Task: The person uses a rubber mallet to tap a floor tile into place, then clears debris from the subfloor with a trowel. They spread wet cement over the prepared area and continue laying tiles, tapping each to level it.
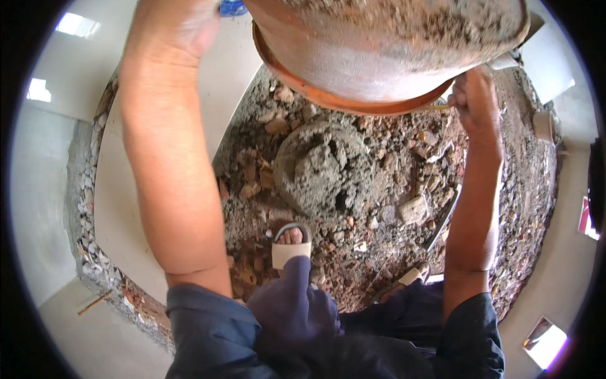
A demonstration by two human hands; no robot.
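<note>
An orange-brown bucket (353,69), crusted with grey mortar, is lifted and tilted at the top of the view. My right hand (476,101) has its fingers curled round the bucket's rim on the right. To the left of the bucket, my left hand (199,25) is blurred and partly cut off by the upper edge, so its fingers do not show. Beneath the bucket, a rounded heap of wet grey mortar (322,167) sits on the rubble. Whether mortar is still inside the bucket cannot be seen.
Broken brick and stone rubble (391,234) covers the ground around my sandalled feet (291,243). A large pale slab (126,208) lies along the left. A loose whitish stone (413,210) and a thin dark strip (444,218) lie near my right forearm. Something blue (233,7) shows at the top.
</note>
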